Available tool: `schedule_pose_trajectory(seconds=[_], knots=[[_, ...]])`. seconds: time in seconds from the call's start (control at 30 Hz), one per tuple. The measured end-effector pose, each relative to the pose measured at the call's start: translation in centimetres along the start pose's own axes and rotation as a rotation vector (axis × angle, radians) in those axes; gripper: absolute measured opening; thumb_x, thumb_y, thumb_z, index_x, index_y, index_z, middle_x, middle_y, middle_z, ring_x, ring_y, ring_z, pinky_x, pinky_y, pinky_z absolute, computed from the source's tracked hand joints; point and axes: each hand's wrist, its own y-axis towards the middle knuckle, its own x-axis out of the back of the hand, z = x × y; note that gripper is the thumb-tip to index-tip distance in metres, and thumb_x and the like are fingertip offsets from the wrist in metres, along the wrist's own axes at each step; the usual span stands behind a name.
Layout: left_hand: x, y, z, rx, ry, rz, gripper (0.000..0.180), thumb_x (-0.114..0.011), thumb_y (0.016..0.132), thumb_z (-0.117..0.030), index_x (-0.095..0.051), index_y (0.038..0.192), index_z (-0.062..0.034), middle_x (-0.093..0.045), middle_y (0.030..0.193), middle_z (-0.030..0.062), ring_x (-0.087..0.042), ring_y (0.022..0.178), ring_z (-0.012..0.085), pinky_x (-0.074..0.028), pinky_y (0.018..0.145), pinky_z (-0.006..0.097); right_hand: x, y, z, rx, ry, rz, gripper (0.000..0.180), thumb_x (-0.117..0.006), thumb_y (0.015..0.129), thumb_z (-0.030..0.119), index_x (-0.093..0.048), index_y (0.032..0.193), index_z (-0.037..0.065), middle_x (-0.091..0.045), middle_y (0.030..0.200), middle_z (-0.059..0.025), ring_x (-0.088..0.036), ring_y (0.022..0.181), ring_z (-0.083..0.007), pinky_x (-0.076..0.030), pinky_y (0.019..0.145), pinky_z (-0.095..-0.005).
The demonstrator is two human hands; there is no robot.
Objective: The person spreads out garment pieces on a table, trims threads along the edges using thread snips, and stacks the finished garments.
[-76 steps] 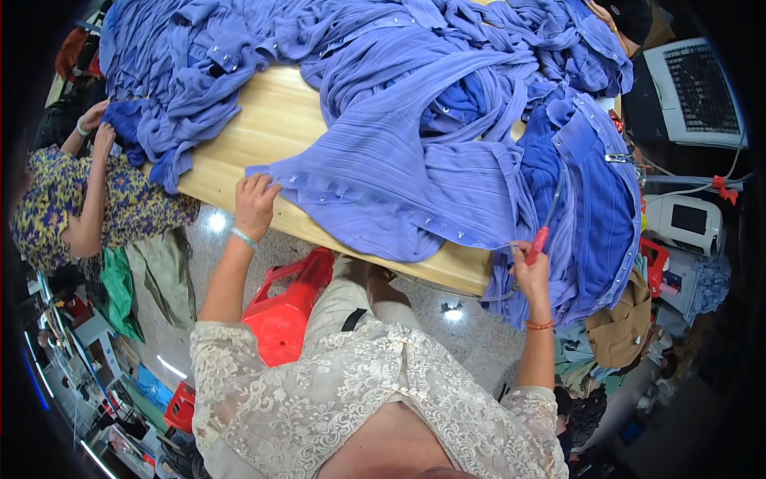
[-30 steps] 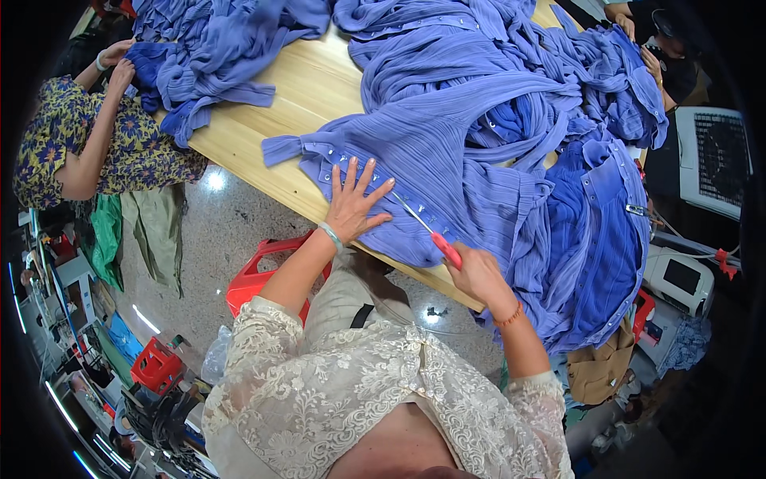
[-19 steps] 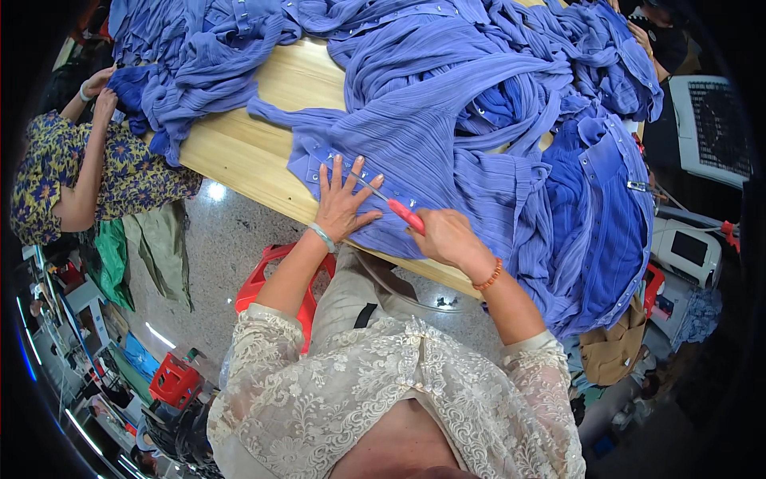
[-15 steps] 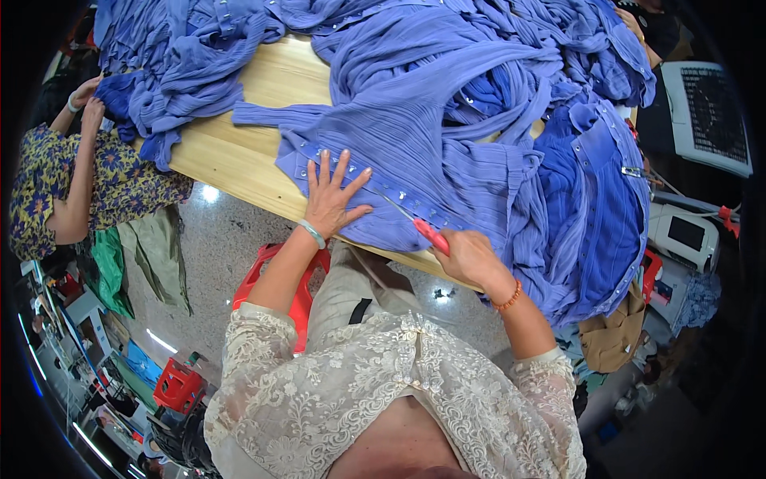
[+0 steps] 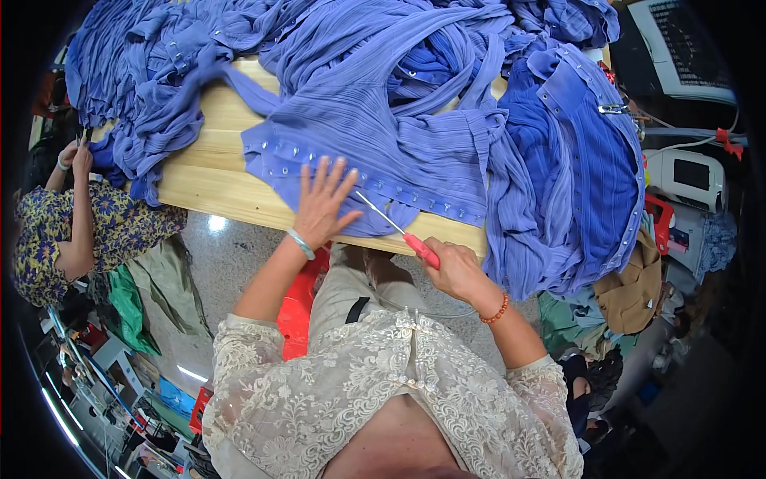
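Observation:
A blue pleated garment lies spread on the wooden table, with a row of shiny metal fasteners along its near band. My left hand rests palm down on the cloth near the band, fingers spread. In my right hand is a red-handled tool with a long thin metal shaft. The shaft points up and left, its tip at the cloth just right of my left fingers. Whether the tip touches the cloth or a fastener, I cannot tell.
More blue garments are heaped across the wooden table and hang at its right end. On the left, a person in a flowered top handles blue cloth. A red stool stands below the table edge. White machines stand right.
The garment's lower right edge has moved back, baring wood along the table's near edge. My view has shifted. My left hand stays spread on the cloth, and my right hand still holds the red-handled tool.

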Motion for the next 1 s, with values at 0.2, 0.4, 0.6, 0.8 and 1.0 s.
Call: schedule_pose_trajectory(seconds=[0.2,0.4,0.6,0.8,1.0], knots=[[-3.2,0.0,-2.5,-0.047,-0.063,0.018,0.073,-0.068,0.080,-0.048,-0.047,0.141,-0.0161,-0.031,0.154,0.0093,-0.018,0.144,0.0391,-0.013,0.114,0.059,-0.4,-1.8,-1.4,-0.119,-0.056,0.021,0.024,-0.061,0.088,0.026,-0.059,0.098,0.005,-0.065,0.073,-0.0235,-0.065,0.073,-0.0420,-0.050,0.069,-0.0516],[-3.4,-0.2,-2.4,-0.068,-0.065,0.024,0.070,-0.068,0.079,-0.048,-0.049,0.139,-0.0170,-0.033,0.153,0.0098,-0.021,0.143,0.0396,-0.013,0.114,0.059,0.3,1.4,0.7,-0.091,-0.057,-0.050,0.027,-0.059,0.090,0.029,-0.061,0.095,0.003,-0.066,0.078,-0.0241,-0.065,0.078,-0.0426,-0.049,0.071,-0.0517],[-3.6,0.2,-2.5,-0.072,-0.041,-0.011,0.071,-0.068,0.078,-0.050,-0.049,0.139,-0.0169,-0.036,0.151,0.0091,-0.022,0.143,0.0384,-0.013,0.114,0.060,0.8,2.1,-0.3,-0.135,-0.096,-0.075,0.029,-0.060,0.087,0.029,-0.066,0.083,0.001,-0.066,0.078,-0.0252,-0.066,0.078,-0.0417,-0.051,0.072,-0.0495],[-3.5,-0.3,-2.2,-0.058,-0.062,-0.027,0.068,-0.069,0.078,-0.048,-0.051,0.136,-0.0156,-0.035,0.152,0.0084,-0.021,0.143,0.0383,-0.012,0.113,0.061,1.3,-4.9,-1.7,-0.162,-0.065,0.013,0.024,-0.063,0.088,0.029,-0.063,0.091,0.005,-0.065,0.074,-0.0215,-0.063,0.072,-0.0413,-0.048,0.067,-0.0501],[-2.9,-0.2,-2.3,-0.080,-0.048,0.045,0.067,-0.069,0.079,-0.047,-0.052,0.135,-0.0157,-0.036,0.151,0.0084,-0.022,0.143,0.0380,-0.012,0.112,0.063,-0.7,-4.8,-2.1,-0.086,0.048,-0.204,0.020,-0.062,0.088,0.018,-0.059,0.102,0.005,-0.063,0.083,-0.0227,-0.062,0.081,-0.0402,-0.048,0.070,-0.0487]])
